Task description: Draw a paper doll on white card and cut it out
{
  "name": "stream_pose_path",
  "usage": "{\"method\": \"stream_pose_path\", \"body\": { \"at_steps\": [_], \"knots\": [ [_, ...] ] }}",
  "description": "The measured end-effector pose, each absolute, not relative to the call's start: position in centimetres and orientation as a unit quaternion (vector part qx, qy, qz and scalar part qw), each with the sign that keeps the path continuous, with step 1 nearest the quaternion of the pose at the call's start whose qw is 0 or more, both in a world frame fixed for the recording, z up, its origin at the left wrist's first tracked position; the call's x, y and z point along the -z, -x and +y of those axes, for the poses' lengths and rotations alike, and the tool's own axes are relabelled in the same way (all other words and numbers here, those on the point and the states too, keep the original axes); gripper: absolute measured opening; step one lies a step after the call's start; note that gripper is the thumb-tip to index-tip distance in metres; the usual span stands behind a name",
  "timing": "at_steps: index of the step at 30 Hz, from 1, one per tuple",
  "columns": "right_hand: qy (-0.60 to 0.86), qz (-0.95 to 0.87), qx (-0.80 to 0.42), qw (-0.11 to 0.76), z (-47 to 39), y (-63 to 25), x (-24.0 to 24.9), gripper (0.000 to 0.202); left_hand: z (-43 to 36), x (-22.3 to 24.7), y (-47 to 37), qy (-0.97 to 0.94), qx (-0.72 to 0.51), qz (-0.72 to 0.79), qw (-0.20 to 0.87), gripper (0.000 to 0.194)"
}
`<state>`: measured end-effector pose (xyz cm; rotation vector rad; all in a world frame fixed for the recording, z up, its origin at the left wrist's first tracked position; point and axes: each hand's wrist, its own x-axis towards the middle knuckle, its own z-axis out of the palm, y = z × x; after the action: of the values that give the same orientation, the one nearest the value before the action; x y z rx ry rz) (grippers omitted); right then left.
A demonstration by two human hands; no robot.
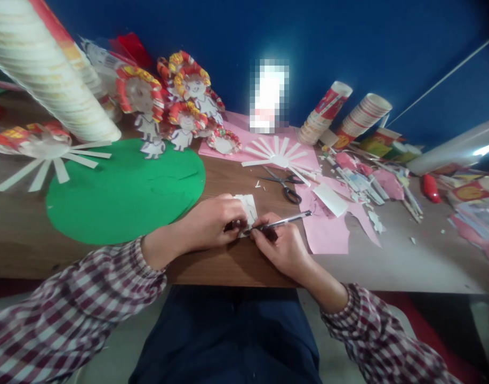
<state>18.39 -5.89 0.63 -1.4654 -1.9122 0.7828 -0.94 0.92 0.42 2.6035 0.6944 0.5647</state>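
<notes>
My right hand (282,245) is closed around a pen (288,219), whose tip rests at a small white paper piece (249,208). The paper lies on the brown table near its front edge, with some dark lines on it. My left hand (216,220) has its fingers bent over the paper's left side and lower part, pressing or gripping it; the fingertips are partly hidden. Black-handled scissors (285,188) lie just behind my right hand. A large green oval sheet (120,192) lies to the left of my left hand.
Paper figures with red and yellow rings (188,96) stand at the back. Stacked cups (364,120) are at the back right, and a long cup stack (60,69) leans at left. Pink paper (328,237), scraps and a white strip fan (278,159) lie around.
</notes>
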Motion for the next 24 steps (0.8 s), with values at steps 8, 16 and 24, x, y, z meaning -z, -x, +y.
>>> {"method": "stream_pose_path", "body": {
  "at_steps": [8, 16, 24],
  "knots": [
    [0.554, -0.722, -0.285, 0.301, -5.82, -18.34, -0.89, 0.005, 0.91, -0.37, 0.99, -0.927, -0.2, 0.248, 0.196, 0.012],
    [0.563, -0.714, -0.289, 0.302, -5.83, -18.42, -0.87, 0.004, 0.98, -0.3, 0.98, -0.927, -0.198, 0.247, 0.202, 0.011],
    [0.574, -0.702, -0.294, 0.303, -5.83, -18.38, -1.02, 0.004, 0.94, -0.29, 0.99, -0.927, -0.201, 0.247, 0.201, 0.012]
  ]
}}
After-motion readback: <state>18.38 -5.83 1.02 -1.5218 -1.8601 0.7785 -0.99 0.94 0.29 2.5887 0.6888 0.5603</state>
